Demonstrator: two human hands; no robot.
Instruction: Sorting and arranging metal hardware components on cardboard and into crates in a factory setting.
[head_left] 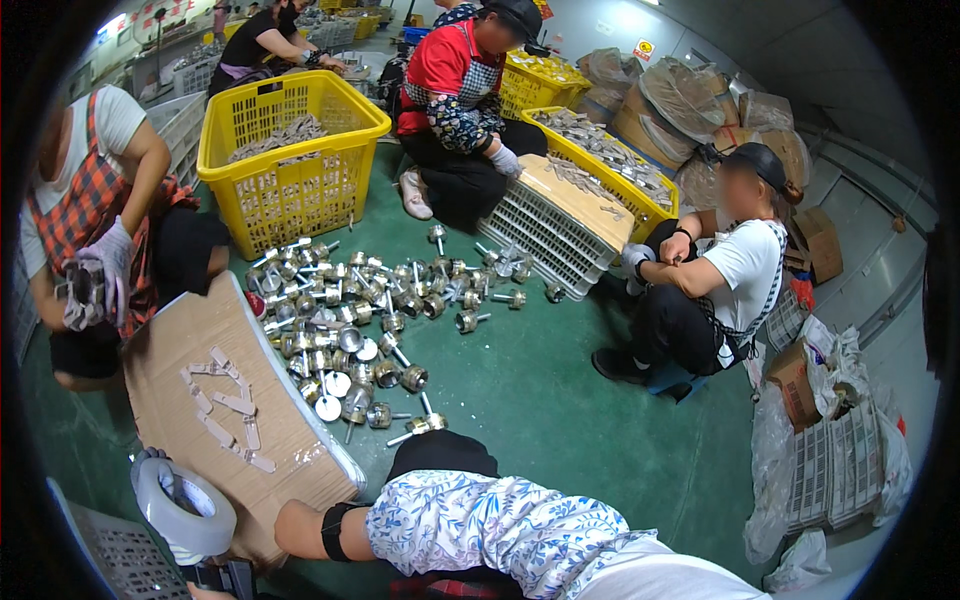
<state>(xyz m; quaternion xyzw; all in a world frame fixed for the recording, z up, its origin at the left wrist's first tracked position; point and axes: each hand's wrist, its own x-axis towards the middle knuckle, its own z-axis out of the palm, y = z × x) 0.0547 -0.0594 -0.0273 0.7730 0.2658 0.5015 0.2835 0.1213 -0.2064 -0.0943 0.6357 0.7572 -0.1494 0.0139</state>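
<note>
At the lower left, my left hand (149, 461) in a grey glove is closed around a wide roll of clear tape (156, 512). The roll is tilted up and hides much of the hand. Beside it lies a brown cardboard sheet (165, 355) with a pale, curved edge. Several flat, light pieces (235, 404) are spread on the cardboard in a loose zigzag. A bare arm with a black band (338, 531) crosses at the bottom, next to blue-and-white floral cloth (480, 515). My right hand cannot be made out.
Metal cup-shaped parts with stems (388, 300) are heaped on the green floor (530, 400) ahead. Yellow baskets (290, 190) of metal pieces stand behind. Co-workers sit at left, back and right (745, 280). A grey crate (110, 540) fills the lower-left corner.
</note>
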